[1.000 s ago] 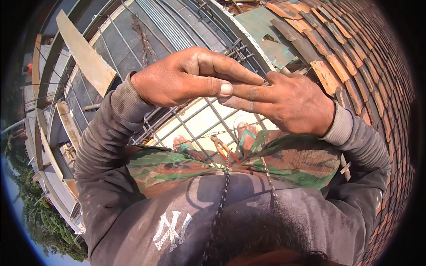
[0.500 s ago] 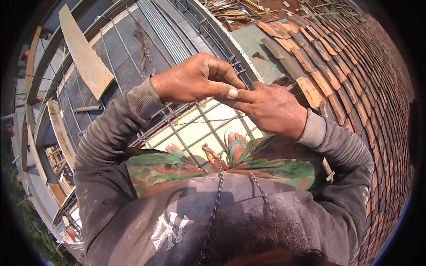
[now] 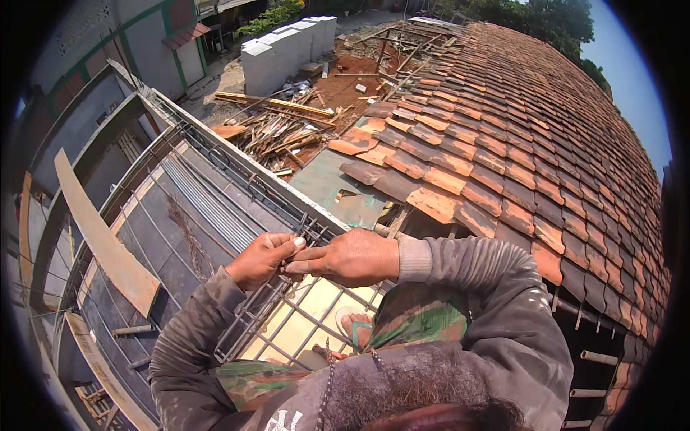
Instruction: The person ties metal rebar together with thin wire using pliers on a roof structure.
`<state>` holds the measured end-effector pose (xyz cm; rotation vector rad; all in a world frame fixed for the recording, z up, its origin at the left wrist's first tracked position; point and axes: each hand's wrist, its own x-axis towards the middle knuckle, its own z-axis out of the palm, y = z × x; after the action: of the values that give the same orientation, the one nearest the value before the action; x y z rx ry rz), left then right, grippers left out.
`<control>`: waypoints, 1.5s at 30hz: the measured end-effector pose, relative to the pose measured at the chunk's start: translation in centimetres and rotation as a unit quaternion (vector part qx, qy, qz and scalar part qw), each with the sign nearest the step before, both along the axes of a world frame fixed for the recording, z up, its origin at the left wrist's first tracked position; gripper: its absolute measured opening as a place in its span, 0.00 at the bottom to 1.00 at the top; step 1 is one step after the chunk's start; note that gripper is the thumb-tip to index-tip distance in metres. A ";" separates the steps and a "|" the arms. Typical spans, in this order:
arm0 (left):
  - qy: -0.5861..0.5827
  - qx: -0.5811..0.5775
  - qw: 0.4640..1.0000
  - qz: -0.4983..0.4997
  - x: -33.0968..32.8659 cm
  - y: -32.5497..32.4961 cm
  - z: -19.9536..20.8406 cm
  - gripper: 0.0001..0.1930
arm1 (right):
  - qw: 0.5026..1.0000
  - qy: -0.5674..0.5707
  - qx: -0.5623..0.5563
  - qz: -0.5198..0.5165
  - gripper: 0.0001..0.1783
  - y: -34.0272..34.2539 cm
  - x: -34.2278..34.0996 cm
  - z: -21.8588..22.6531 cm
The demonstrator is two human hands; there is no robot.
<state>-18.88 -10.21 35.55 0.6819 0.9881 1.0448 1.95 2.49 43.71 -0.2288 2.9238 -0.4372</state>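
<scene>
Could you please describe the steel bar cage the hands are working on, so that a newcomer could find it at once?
Start at the clay tile roof on the right; along its lower left edge runs a rebar cage. The left hand and right hand meet on it. Unlike the flat mesh below, it is a long box-shaped beam.

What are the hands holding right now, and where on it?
Both hands, left and right, pinch something thin at their fingertips beside the steel bar cage; too small to identify.

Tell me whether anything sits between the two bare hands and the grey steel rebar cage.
Nothing visible does. The left hand and right hand meet fingertip to fingertip directly over the grey steel rebar cage.
</scene>
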 end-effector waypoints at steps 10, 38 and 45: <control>0.145 0.177 0.973 0.003 0.8 0.8 2.1 0.21 | 0.999 -0.010 -0.031 -0.034 0.18 2.0 1.2 -1.9; 0.288 0.328 0.888 0.148 2.6 -1.1 7.7 0.13 | 0.964 0.262 0.039 0.010 0.14 1.2 1.5 2.4; 0.303 0.459 0.830 0.098 4.5 -4.6 19.8 0.15 | 0.930 0.366 0.026 0.009 0.21 -1.7 4.0 13.5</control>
<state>-14.40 -14.82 55.38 1.8245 1.0692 1.5390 5.93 0.80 57.25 -0.5086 3.6486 -0.3159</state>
